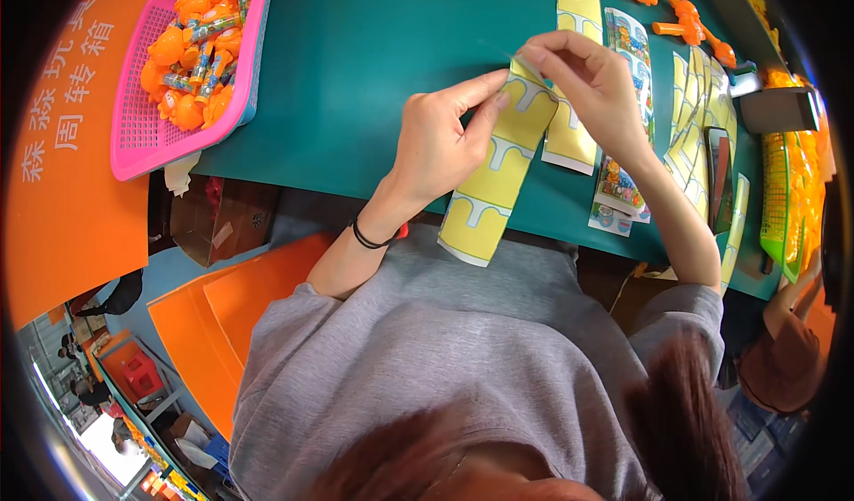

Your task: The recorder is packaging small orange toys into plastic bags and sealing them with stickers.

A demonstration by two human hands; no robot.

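A yellow strip of sticker sheet (488,185) with pale blue and white outlines hangs over the table's near edge. My left hand (445,136) pinches its upper left side between thumb and forefinger. At the strip's top end, my right hand (587,83) is closed, thumb against forefinger, on the corner. A thin translucent sliver shows faintly beside these fingertips; what it is I cannot make out. Behind my right hand, another yellow strip (570,141) lies on the green table (356,65). Partly covered by my right wrist are strips of colourful printed stickers (620,185).
A pink basket (124,136) of orange toys with tubes stands at the left. More orange toys (685,25) lie at the far right. Beyond my right forearm are several yellow strips (689,136), a dark flat object (719,167) and a green basket (776,207) of orange pieces.
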